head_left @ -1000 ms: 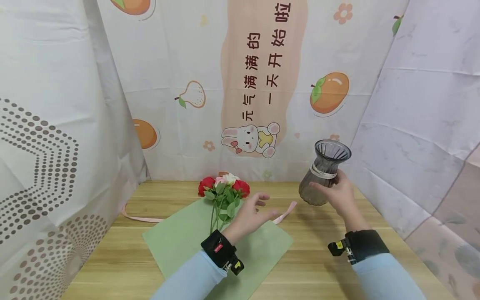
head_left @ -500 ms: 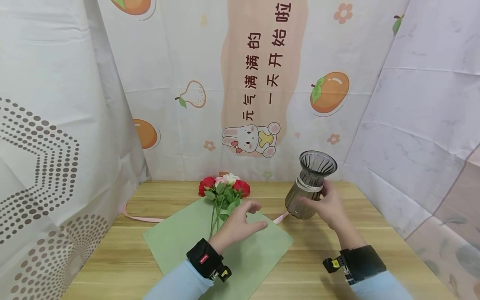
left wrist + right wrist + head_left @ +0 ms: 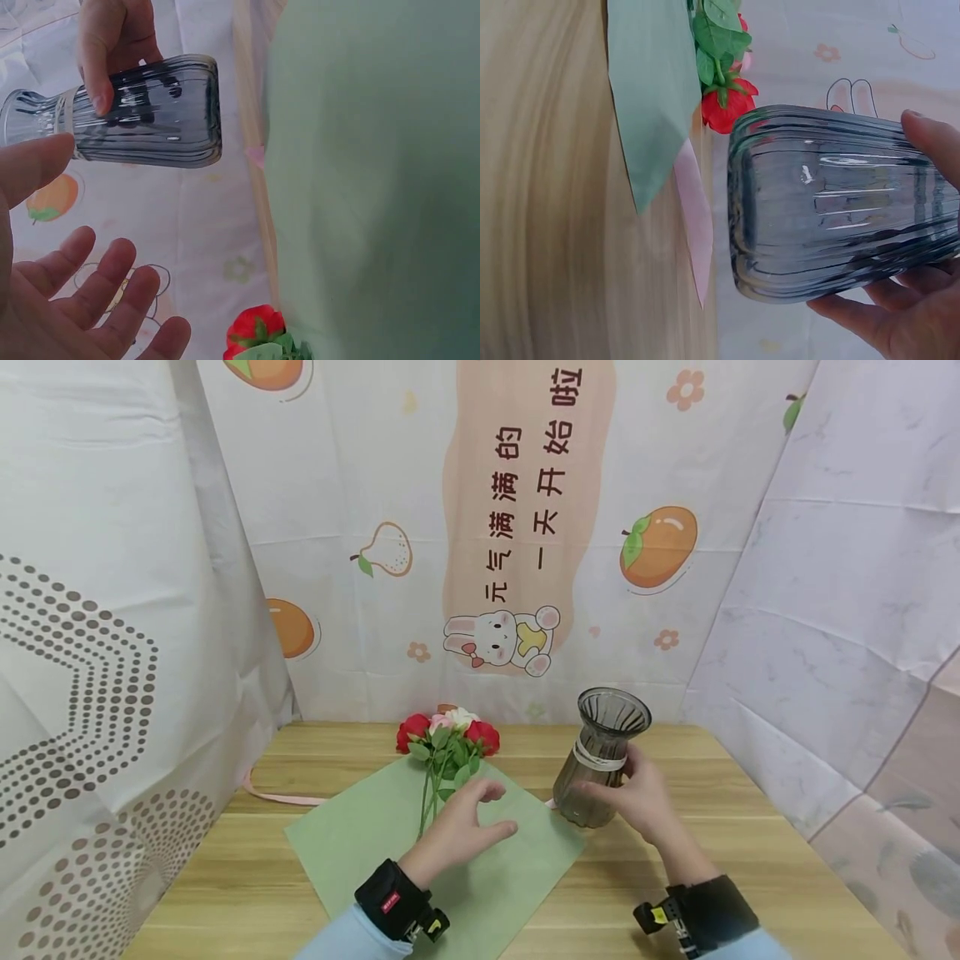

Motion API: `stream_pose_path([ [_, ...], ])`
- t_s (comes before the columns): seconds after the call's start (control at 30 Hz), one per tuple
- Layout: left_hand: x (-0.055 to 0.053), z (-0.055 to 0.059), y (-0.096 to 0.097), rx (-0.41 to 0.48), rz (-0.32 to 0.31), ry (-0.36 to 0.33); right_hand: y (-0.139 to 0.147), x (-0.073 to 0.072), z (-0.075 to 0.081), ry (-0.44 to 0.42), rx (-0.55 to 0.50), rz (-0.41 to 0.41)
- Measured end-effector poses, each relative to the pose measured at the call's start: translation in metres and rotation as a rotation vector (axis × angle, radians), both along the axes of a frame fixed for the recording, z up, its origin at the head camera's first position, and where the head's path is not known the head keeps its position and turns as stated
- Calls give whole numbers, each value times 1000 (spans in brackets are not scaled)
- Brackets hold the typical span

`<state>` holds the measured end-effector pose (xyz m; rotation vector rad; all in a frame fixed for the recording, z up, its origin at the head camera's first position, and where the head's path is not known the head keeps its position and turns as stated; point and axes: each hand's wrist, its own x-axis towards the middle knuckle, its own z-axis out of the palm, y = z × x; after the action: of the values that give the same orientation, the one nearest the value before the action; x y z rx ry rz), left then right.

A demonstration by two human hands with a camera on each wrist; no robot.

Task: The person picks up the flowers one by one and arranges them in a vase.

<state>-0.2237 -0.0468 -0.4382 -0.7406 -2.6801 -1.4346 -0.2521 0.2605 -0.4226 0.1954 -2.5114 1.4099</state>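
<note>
My right hand grips a ribbed, smoky glass vase by its side, the thumb across the front. A pale band circles the vase's neck, and the vase leans with its mouth to the upper right. In the right wrist view the vase's base shows above the table level. My left hand is over the green paper, thumb and fingers apart with nothing between them. Beyond it lies a bunch of red, pink and white roses, their lower stems partly behind that hand.
A pink ribbon sticks out from under the paper at the left; its other end lies near the vase. The wooden table is bounded by a printed curtain behind and cloth at both sides.
My right hand has brought the vase left and down toward the paper's right corner. My left hand has moved left and closer to me, still holding nothing.
</note>
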Motion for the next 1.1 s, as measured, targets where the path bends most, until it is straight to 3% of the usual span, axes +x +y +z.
stream_pose_path([
  [0.3, 2, -4, -3, -59, 18, 8, -5, 2, -8, -95, 21, 3],
  [1.1, 5, -8, -4, -98, 24, -37, -2, 1, -19, -147, 53, 62],
])
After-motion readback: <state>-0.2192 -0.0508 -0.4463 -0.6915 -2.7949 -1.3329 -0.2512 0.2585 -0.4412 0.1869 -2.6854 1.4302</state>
